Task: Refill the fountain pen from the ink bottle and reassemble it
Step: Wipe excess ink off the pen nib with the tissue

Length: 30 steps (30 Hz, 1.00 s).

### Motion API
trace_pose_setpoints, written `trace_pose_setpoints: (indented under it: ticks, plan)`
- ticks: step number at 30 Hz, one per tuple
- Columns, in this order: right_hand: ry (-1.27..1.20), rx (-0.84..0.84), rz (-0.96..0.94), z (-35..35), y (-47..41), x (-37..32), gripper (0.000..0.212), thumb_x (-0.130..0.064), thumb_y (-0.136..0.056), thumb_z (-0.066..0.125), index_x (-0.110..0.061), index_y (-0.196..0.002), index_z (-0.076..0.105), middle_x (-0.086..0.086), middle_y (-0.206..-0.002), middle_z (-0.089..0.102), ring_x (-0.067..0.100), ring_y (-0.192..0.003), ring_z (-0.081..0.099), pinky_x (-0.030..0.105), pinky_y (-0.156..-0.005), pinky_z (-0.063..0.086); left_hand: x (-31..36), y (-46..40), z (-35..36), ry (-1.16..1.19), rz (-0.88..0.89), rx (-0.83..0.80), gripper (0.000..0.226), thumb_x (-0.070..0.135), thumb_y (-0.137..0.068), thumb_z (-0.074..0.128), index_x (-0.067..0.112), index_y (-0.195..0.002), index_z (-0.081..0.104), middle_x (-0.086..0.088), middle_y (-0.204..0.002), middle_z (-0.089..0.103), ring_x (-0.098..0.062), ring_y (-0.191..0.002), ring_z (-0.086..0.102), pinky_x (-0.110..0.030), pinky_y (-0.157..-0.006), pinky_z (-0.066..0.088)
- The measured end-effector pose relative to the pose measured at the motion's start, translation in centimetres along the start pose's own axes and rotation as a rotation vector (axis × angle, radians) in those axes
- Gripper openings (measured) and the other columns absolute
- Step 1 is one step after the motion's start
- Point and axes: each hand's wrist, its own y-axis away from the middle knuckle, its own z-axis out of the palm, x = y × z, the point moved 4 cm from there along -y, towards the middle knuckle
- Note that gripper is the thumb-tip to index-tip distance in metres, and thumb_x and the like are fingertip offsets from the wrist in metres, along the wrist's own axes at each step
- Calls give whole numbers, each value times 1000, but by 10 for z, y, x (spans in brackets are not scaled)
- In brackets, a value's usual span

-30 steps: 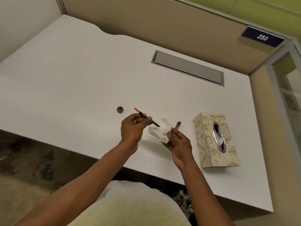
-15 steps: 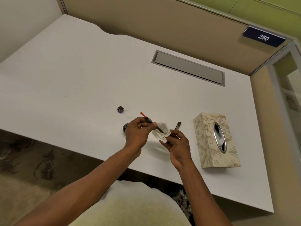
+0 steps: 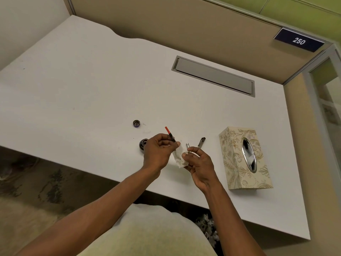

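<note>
Near the front edge of the white tabletop (image 3: 92, 93), toward its right side, lies the floral tissue box (image 3: 243, 157). My left hand (image 3: 158, 152) curls its fingers (image 3: 166, 143) round the pen's inner section (image 3: 170, 134), red end tilted up and away. My right hand (image 3: 200, 166) pinches a crumpled tissue (image 3: 180, 157) against the pen's lower end. Partly behind my left hand stands the ink bottle (image 3: 143, 144); its cap (image 3: 136, 123) lies farther back. Two pen parts (image 3: 201, 141) lie between hands and box.

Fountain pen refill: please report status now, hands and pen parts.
Left hand grips pen section, red converter end up. Right hand pinches tissue at nib end. Ink bottle open, behind left hand; its cap lies apart. Nothing in the way.
</note>
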Motion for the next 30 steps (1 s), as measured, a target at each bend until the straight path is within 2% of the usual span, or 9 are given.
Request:
trace_pose_setpoints:
  ticks: [5, 9, 13, 17, 21, 26, 30]
  plan:
    - [119, 57, -70, 2, 0, -2, 23, 10, -86, 70, -10, -95, 70, 6, -78, 74, 21, -76, 68, 31, -71, 56, 0, 0, -1, -7, -6, 3, 25, 11, -75, 88, 5, -95, 74, -3, -79, 75, -3, -67, 70, -10, -64, 53]
    - [169, 100, -89, 2, -1, 0, 26, 12, -87, 68, -13, -92, 74, 3, -86, 78, 19, -83, 71, 31, -75, 58, 4, 0, -4, 13, -9, 31, 25, 13, -76, 87, 6, -96, 73, -6, -82, 77, -1, -68, 72, -6, -61, 49]
    - [153, 180, -70, -4, -1, 5, 25, 11, -89, 66, -13, -93, 72, 6, -92, 75, 23, -88, 69, 35, -75, 57, 10, -6, -12, 72, -8, 71, 26, 20, -76, 88, 12, -96, 73, -3, -84, 79, -11, -80, 76, -17, -75, 52]
    - [139, 220, -82, -4, -2, 3, 19, 5, -93, 66, -14, -95, 68, 6, -94, 74, 22, -87, 70, 37, -79, 60, 14, -4, -10, 146, -4, 29, 24, 15, -77, 87, 9, -95, 73, -7, -84, 79, -19, -84, 78, -25, -85, 57]
    - [143, 218, -91, 0, -1, 0, 15, 1, -93, 67, -14, -95, 66, -1, -85, 76, 21, -84, 71, 35, -77, 61, 7, 1, -5, 126, 1, -13, 26, 12, -77, 87, 3, -97, 72, -12, -86, 78, -19, -83, 78, -14, -72, 55]
    - [58, 147, -54, 3, -1, -1, 17, 7, -93, 63, -9, -90, 60, 11, -94, 74, 28, -90, 70, 37, -79, 62, 0, 0, -4, 66, -9, 13, 25, 13, -77, 87, 5, -97, 73, -10, -87, 78, -8, -77, 75, -8, -67, 52]
    - [-90, 73, -14, 4, 0, 0, 16, 6, -95, 57, -8, -88, 60, 20, -109, 71, 34, -97, 70, 44, -86, 59, 0, -1, -4, 42, -3, 30, 26, 11, -77, 87, 3, -96, 72, -9, -85, 77, 1, -67, 70, -7, -64, 50]
